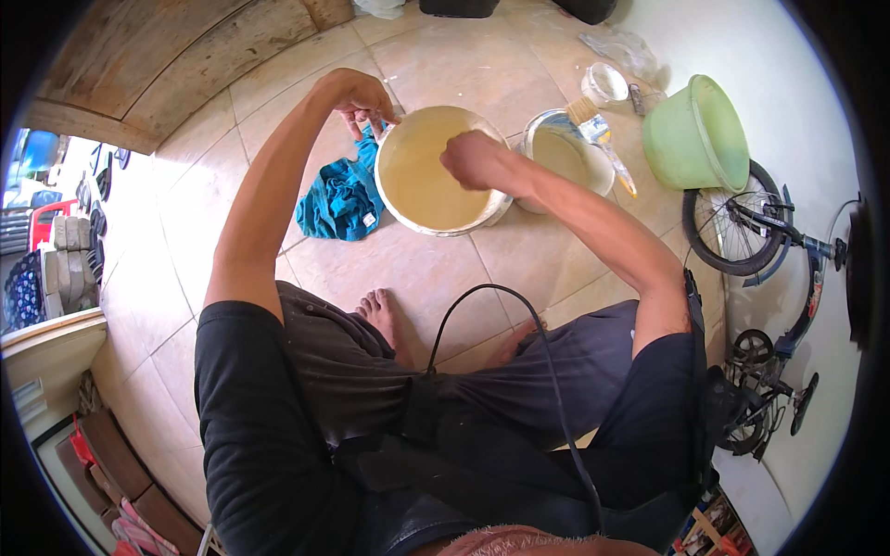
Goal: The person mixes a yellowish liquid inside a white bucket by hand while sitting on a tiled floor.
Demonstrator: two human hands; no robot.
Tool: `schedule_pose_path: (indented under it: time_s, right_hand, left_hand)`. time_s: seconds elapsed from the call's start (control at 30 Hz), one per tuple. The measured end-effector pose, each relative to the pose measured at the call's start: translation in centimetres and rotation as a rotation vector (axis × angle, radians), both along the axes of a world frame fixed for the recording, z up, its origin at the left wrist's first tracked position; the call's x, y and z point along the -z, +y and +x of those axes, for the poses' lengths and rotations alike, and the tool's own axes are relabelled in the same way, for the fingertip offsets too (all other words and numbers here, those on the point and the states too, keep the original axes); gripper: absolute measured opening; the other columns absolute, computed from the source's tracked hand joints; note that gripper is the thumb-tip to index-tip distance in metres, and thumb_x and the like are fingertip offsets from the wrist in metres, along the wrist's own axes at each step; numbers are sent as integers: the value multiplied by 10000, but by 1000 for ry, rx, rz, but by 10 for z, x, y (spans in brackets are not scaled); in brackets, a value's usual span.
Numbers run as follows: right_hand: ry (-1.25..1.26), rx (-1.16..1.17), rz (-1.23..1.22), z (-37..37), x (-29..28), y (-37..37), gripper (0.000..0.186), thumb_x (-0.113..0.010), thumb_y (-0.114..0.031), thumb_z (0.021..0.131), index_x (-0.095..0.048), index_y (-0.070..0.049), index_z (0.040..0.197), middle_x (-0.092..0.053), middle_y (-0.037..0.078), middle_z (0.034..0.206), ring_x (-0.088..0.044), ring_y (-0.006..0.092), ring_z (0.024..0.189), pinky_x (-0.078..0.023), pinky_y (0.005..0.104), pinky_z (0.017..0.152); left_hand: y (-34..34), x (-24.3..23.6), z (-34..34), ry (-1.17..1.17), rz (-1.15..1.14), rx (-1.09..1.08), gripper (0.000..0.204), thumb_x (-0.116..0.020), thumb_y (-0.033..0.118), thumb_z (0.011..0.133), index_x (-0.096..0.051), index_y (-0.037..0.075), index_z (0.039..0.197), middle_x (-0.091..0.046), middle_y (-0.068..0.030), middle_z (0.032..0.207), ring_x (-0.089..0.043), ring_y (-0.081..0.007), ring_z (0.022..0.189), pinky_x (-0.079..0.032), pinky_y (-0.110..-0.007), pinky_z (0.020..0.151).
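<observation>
A white bucket (497, 209) of cloudy yellowish liquid stands on the floor in front of my feet. My left hand (360, 98) is at its far left rim, fingers bent and gripping the edge. Over the liquid, my right hand (476, 161) is closed in a fist with its back toward me; whatever it holds is hidden beneath it. A crumpled teal cloth (339, 202) lies on the floor against the bucket's left side, below my left hand. Just right of the bucket, a wide paintbrush (593, 129) rests across a second white bucket (556, 156), which also holds pale liquid.
A light green bucket (684, 139) stands by the white wall, near a small white tub (605, 83) and a clear plastic bag (621, 54). A bicycle (769, 232) is along the right wall. Wooden boards (185, 56) lie at the far left. A black cable (524, 306) loops over my lap.
</observation>
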State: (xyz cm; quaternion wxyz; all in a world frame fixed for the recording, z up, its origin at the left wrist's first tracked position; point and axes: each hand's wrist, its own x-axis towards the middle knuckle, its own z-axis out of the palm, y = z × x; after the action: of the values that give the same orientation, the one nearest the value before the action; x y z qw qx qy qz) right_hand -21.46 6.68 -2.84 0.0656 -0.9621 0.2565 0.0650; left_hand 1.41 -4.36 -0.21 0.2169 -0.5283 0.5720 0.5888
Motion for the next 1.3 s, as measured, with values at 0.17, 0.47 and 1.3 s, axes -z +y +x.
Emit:
schedule_pose_path:
  time_s: [0.17,0.47,1.3]
  right_hand:
    - [-380,-141,13,12,19,16,109,-566,-87,710,-592,-58,608,-632,129,704,-613,282,657,-460,411,590]
    - [93,60,-78,-3,-15,-6,86,-569,-84,697,-640,-54,659,-635,152,694,-637,300,727,-497,392,660]
    - [-174,253,-127,8,5,-5,150,-512,-97,779,-604,-45,672,-637,149,757,-629,314,741,-499,414,624]
  left_hand:
    - [1,-4,-8,-11,-28,7,370,-619,241,861,-589,29,1162,-617,-204,1116,-328,-92,513,-564,-443,723]
    - [-2,2,-2,-4,-9,3,368,-618,258,869,-592,32,1158,-621,-198,1110,-323,-89,508,-565,-441,717]
    - [-1,0,-8,-2,-16,10,379,-626,247,854,-590,39,1169,-606,-205,1142,-322,-94,505,-563,-444,732]
